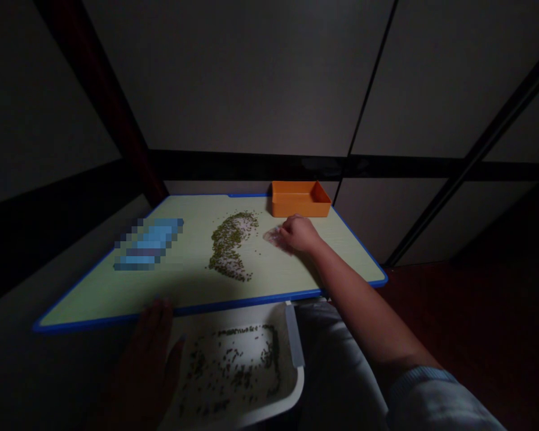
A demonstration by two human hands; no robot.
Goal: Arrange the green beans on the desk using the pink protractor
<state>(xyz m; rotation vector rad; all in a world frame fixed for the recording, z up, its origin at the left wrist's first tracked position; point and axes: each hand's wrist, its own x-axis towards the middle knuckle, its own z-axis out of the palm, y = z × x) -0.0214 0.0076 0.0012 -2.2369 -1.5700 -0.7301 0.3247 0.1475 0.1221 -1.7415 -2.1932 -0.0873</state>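
Observation:
My right hand is closed on a clear, thin plastic piece, held low over the board; its exact kind is hard to make out. Left of it lies a curved pile of small greenish-brown grains, with a few strays around. Down at the lower left, in deep shadow, my left hand has its fingers stretched out toward the board's front edge, the thumb apart. Beside that hand is a white plastic bin with similar grains scattered over its bottom.
A pale green board with a blue rim forms the work surface. An orange open box stands at its back right. At the left lies a blue, pixelated object. Panelled walls rise behind the board.

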